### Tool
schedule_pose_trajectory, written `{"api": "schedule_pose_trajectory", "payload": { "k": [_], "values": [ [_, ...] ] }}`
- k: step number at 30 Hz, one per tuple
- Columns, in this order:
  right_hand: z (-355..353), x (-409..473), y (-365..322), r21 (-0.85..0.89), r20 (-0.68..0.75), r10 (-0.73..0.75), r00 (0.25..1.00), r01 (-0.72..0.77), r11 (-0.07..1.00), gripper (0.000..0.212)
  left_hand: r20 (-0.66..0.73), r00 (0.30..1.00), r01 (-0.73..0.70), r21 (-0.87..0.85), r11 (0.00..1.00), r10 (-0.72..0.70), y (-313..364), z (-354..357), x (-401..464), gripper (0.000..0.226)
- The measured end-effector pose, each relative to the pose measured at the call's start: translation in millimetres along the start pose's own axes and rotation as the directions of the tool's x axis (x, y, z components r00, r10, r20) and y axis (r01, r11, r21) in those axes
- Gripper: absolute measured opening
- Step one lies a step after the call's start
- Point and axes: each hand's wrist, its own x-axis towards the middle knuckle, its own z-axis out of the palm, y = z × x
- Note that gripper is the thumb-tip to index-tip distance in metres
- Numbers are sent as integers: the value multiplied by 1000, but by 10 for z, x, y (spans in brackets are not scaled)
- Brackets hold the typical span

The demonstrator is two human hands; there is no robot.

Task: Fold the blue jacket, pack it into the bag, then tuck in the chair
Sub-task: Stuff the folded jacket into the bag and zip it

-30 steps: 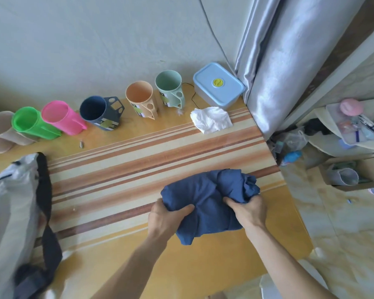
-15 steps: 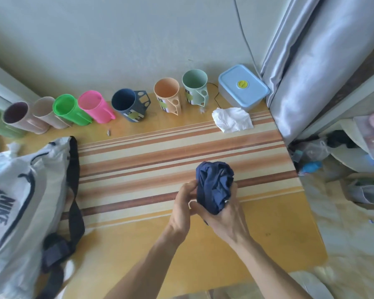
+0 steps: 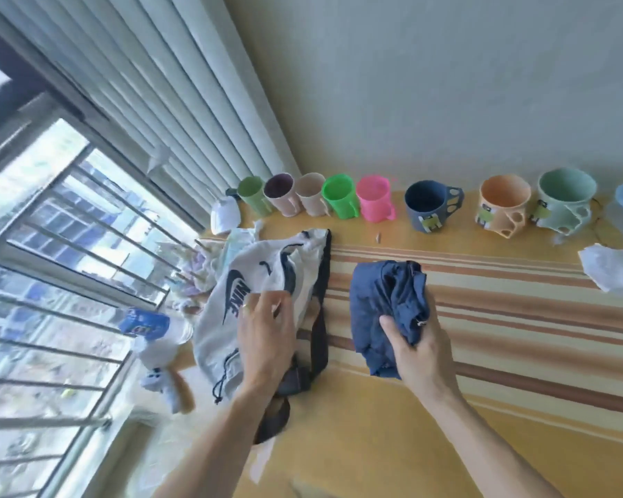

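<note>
your right hand (image 3: pixel 419 345) has its grip clamped on the bundled dark blue fabric jacket (image 3: pixel 382 303) at centre frame over the striped yellow bench (image 3: pixel 518 318), while your left hand (image 3: pixel 265 334) pinches the white drawstring bag (image 3: pixel 231 292) beside it.

You've got one view only, a wide-angle camera on your head, looking forward and down over the striped table (image 3: pixel 518 318) from its near edge. It faces the back wall, where a row of cups (image 3: pixel 374 203) runs along the far side, and it is turned left enough to take in the barred window (image 3: pixel 51 282) and blinds (image 3: pixel 159 84). It sits close: your forearms enter from the bottom edge and both hands fill the middle. Lines bend towards the edges. There is no second view to share anything with.
</note>
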Motion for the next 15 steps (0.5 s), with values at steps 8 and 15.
{"api": "schedule_pose_trajectory", "payload": {
  "k": [8, 15],
  "values": [
    [1389, 344, -633, 103, 18, 18, 1000, -20, 995, 42, 358, 916, 37, 373, 927, -180, -1280, -11, 855, 65],
    [2099, 568, -488, -97, 118, 74, 990, -62, 993, 56, 370, 929, -158, 346, 925, 20, -1753, 146, 967, 24]
  ]
}}
